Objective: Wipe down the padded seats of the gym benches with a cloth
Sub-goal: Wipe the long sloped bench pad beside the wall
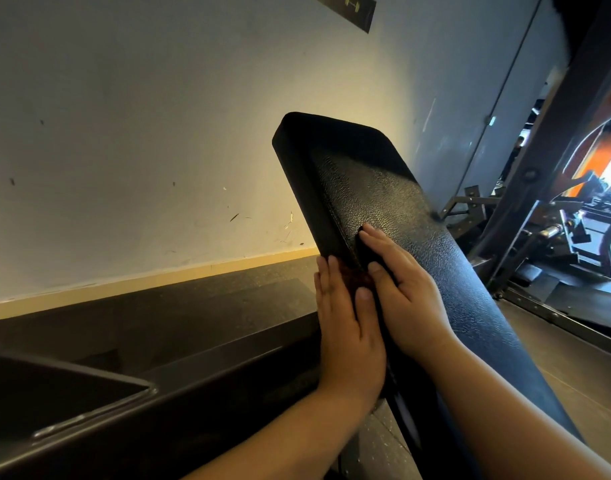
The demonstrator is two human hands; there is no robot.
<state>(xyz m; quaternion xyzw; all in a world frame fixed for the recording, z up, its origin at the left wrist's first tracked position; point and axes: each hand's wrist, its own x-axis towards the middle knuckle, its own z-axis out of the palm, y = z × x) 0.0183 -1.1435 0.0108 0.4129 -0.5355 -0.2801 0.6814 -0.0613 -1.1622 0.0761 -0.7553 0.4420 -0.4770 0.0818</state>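
The black padded bench seat (pixel 373 188) rises at a slant toward the pale wall (pixel 124 133), its grained top face catching the light. Both hands lie low on the seat, side by side. The left hand (pixel 349 327) lies flat against the seat's left side face, fingers straight and together, its grip open. A dark reddish cloth (pixel 354 277) shows just under its fingertips, pressed against the pad's edge; how much of it is covered cannot be told. The right hand (pixel 401 292) lies on the top face just right of the cloth, fingers straight and pressing, its grip also open. Right of the seat stands a dark metal machine frame (pixel 546 202). Left of the seat, a dark floor (pixel 193 306) meets the wall.
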